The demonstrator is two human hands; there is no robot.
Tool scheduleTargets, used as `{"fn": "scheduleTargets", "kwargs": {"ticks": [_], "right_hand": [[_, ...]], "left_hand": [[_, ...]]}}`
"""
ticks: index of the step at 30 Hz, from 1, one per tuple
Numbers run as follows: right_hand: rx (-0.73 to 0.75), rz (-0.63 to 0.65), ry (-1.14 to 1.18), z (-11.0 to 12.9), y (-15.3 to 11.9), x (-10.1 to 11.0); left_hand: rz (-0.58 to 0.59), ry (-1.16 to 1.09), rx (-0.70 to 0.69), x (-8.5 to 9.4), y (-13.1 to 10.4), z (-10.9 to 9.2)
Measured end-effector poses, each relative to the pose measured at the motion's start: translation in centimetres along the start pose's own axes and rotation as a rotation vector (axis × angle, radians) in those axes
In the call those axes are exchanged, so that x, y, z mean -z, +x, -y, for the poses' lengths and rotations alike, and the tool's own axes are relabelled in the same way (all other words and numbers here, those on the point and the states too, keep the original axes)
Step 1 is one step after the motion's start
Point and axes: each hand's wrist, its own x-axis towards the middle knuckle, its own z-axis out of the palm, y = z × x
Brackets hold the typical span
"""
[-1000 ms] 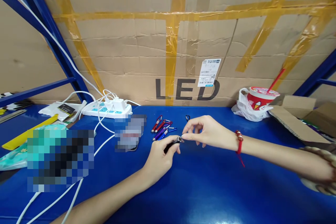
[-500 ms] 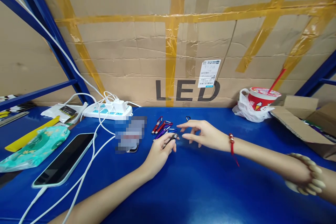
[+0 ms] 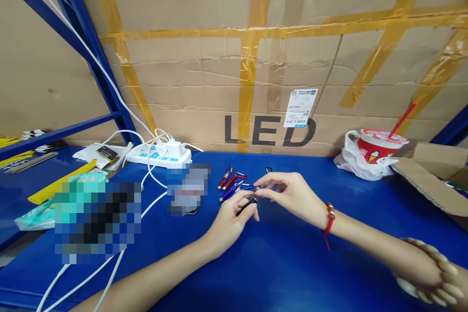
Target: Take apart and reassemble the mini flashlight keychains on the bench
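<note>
1. The left hand [image 3: 228, 226] is wrapped around a small black cylinder [image 3: 247, 204] over the tabletop [image 3: 292, 268].
2. The cylinder slants rightward, toward the right hand [image 3: 292, 195], narrowly pinched just beside its end; whether it holds anything is unclear.

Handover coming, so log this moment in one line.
left hand: holds black item | right hand: fingertips close beside it | nearby: red, purple and blue clipped tubes on blue table

Blk item [image 3: 249, 203] seems mostly hidden in L hand [image 3: 230, 219]; carton [image 3: 426, 175] cut off @ R edge.
</note>
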Motion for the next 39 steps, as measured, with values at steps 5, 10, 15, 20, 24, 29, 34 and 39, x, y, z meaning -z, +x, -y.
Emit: {"fn": "scheduleTargets", "kwargs": {"ticks": [5,10,15,20,24,29,34,39], "right_hand": [[0.041,0.017,0.011,0.2,0.2,0.3],[0.173,0.043,-0.056,0.4,0.2,0.3],[0.239,0.125,-0.093,0.4,0.0,0.5],[0.086,0.162,-0.037,0.6,-0.2,1.0],[-0.081,0.158,0.088,0.8,-0.3,1.1],[-0.175,0.170,0.149,0.6,-0.4,0.8],[-0.177,0.193,0.133,0.4,-0.4,1.1],[-0.160,0.247,0.121,0.4,-0.4,1.4]], "left_hand": [[-0.019,-0.010,-0.012,0.1,0.0,-0.2],[-0.044,-0.013,-0.005,0.2,0.1,-0.1],[-0.068,0.041,-0.029,0.4,0.1,0.0],[-0.041,0.035,-0.028,0.1,-0.2,-0.3],[-0.015,0.026,-0.034,-0.1,-0.4,-0.5],[-0.004,0.041,-0.030,-0.1,-0.6,-0.5],[0.004,0.091,-0.037,-0.2,-0.8,-0.8],[-0.005,0.165,-0.053,-0.4,-0.9,-1.1]]}}
